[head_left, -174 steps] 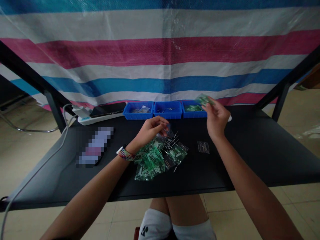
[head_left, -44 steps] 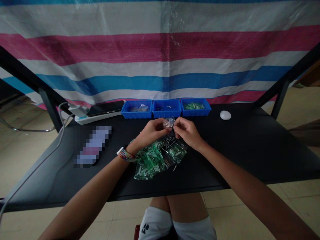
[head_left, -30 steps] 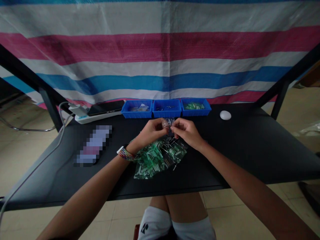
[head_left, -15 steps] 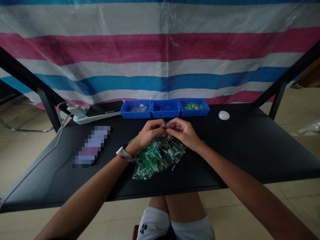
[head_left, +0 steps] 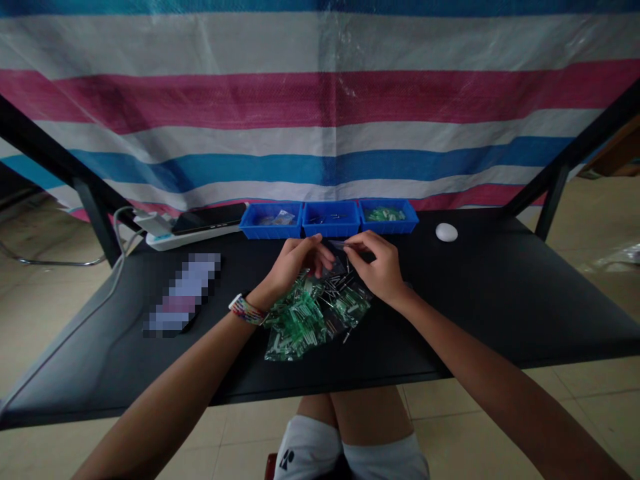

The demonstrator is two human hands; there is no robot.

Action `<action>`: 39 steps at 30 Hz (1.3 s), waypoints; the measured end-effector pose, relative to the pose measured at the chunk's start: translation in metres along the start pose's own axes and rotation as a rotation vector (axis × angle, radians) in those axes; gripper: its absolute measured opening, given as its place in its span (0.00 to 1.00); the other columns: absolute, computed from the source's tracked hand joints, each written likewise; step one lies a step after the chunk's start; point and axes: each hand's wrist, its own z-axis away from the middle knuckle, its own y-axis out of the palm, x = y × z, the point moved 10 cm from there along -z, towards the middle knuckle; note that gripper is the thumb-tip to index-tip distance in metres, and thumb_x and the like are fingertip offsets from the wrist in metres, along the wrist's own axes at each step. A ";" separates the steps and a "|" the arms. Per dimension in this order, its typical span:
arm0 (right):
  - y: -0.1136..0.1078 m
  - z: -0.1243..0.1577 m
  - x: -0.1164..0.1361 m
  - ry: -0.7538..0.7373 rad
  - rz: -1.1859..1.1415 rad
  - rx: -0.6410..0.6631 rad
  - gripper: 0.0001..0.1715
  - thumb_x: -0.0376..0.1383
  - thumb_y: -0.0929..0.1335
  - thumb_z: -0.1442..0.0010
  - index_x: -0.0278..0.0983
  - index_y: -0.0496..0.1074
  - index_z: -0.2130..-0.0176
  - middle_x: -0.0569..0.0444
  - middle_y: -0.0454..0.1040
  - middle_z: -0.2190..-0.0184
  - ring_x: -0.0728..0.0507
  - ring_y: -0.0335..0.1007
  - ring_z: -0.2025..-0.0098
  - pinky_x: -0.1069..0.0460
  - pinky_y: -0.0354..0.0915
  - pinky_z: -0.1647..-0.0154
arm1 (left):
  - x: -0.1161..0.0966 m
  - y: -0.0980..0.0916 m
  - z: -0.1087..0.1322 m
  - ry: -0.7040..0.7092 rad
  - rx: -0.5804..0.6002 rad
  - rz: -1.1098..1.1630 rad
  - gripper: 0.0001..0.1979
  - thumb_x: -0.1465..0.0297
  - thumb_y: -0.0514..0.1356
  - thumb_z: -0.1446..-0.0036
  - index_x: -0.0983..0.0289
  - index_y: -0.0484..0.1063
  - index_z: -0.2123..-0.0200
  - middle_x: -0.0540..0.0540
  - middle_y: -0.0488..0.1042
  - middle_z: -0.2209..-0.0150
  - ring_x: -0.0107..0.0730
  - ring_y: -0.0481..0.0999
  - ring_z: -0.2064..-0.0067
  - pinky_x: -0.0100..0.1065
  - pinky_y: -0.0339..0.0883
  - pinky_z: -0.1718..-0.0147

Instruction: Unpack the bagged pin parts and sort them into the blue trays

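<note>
My right hand (head_left: 377, 267) pinches the edge of a small clear plastic bag (head_left: 338, 245) between thumb and fingers. My left hand (head_left: 300, 260) is beside it with fingers loosely bent and apart; nothing shows in its grasp. Below both hands is a pile of clear bags with green and whitish sticks (head_left: 300, 317). Thin metal pins (head_left: 334, 288) lie among them on the right side of the pile. One loose pin (head_left: 347, 335) rests on the black table near the pile's lower edge.
Three blue bins stand in a row behind my hands: a left bin (head_left: 265, 231) with clear bags, a middle bin (head_left: 333, 230) with metal pins, and a right bin (head_left: 400, 228) with green pieces. A power strip (head_left: 200, 237), a blurred-out phone (head_left: 185, 293) and a white oval object (head_left: 447, 232) also lie here.
My hands have moved apart from where their fingertips met. The left moved slightly left and its fingers opened; the right keeps its pinch, and the clear bag now shows between them.
</note>
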 end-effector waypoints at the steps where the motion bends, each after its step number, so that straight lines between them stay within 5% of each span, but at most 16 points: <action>1: 0.000 0.001 0.007 -0.063 0.058 0.006 0.05 0.33 0.69 0.30 0.41 0.77 0.60 0.52 0.79 0.62 0.43 0.78 0.61 0.46 0.74 0.56 | 0.001 0.001 0.000 -0.016 0.015 0.042 0.28 0.50 0.57 0.34 0.68 0.81 0.71 0.61 0.81 0.73 0.30 0.73 0.79 0.30 0.57 0.81; 5: 0.005 0.004 0.019 -0.178 0.162 0.051 0.08 0.30 0.68 0.29 0.42 0.77 0.57 0.51 0.78 0.59 0.42 0.79 0.56 0.45 0.76 0.53 | 0.000 0.001 -0.001 0.003 0.030 0.069 0.21 0.55 0.63 0.37 0.68 0.82 0.69 0.60 0.83 0.70 0.28 0.76 0.76 0.28 0.61 0.79; 10: 0.001 0.005 0.017 -0.138 0.074 -0.006 0.09 0.29 0.69 0.31 0.43 0.78 0.57 0.50 0.76 0.56 0.41 0.78 0.52 0.45 0.78 0.53 | -0.001 -0.001 -0.001 0.052 0.036 -0.010 0.09 0.66 0.65 0.40 0.66 0.83 0.65 0.56 0.83 0.68 0.25 0.76 0.74 0.27 0.63 0.76; 14: -0.003 0.002 -0.020 0.211 -0.258 -0.084 0.11 0.33 0.70 0.35 0.43 0.76 0.52 0.50 0.75 0.51 0.43 0.80 0.59 0.47 0.80 0.61 | -0.003 -0.004 -0.002 0.091 -0.003 -0.031 0.11 0.63 0.66 0.37 0.65 0.82 0.65 0.56 0.83 0.67 0.26 0.77 0.73 0.28 0.65 0.74; 17: 0.010 0.008 -0.047 0.491 -0.576 -0.040 0.17 0.38 0.72 0.37 0.42 0.72 0.48 0.53 0.77 0.56 0.45 0.80 0.67 0.47 0.81 0.66 | -0.006 -0.006 -0.003 0.118 -0.020 -0.035 0.13 0.60 0.67 0.37 0.65 0.82 0.64 0.57 0.84 0.65 0.28 0.80 0.71 0.28 0.67 0.74; 21: 0.020 0.013 -0.060 0.655 -0.729 -0.005 0.23 0.42 0.78 0.44 0.41 0.73 0.51 0.56 0.78 0.62 0.46 0.80 0.68 0.48 0.81 0.66 | -0.007 -0.005 -0.004 0.132 -0.018 -0.065 0.13 0.60 0.67 0.36 0.65 0.82 0.62 0.56 0.83 0.67 0.30 0.81 0.70 0.28 0.68 0.72; 29: 0.020 0.012 -0.053 0.599 -0.671 -0.011 0.19 0.42 0.81 0.47 0.39 0.74 0.63 0.58 0.76 0.68 0.48 0.76 0.71 0.48 0.80 0.66 | -0.006 0.007 0.000 0.104 0.052 -0.003 0.15 0.64 0.72 0.42 0.64 0.76 0.57 0.52 0.82 0.66 0.30 0.83 0.69 0.28 0.72 0.71; 39: 0.030 0.012 -0.047 0.585 -0.673 0.093 0.23 0.44 0.81 0.46 0.40 0.73 0.56 0.57 0.78 0.64 0.45 0.81 0.69 0.46 0.81 0.63 | -0.010 -0.001 -0.001 0.156 -0.007 0.031 0.14 0.65 0.71 0.41 0.63 0.68 0.62 0.50 0.78 0.68 0.29 0.84 0.71 0.27 0.72 0.71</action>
